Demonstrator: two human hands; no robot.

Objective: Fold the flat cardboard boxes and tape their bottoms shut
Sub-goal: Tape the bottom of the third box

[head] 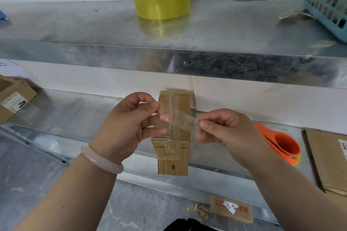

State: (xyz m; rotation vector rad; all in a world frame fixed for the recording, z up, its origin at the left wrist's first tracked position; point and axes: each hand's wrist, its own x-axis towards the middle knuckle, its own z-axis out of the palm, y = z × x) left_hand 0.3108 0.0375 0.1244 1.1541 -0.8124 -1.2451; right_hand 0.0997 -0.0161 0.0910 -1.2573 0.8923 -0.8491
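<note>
Left fingers [149,106]: thumb and forefinger pinch one end of the clear tape strip [180,118].
Right fingers [208,124]: pinching the other end, so the strip stretches between my two hands.
Tape strip: it lies crosswise over the box's seam; I cannot tell if it touches.
Cardboard box [173,155]: under and behind my fingers, standing on the surface [75,114] with its flaps closed.
Orange tape dispenser [281,144]: right of my right fingers.
Flat cardboard [326,157]: farther right.
Yellow tape roll [161,3]: on the shelf [93,24] above my fingers.
</note>
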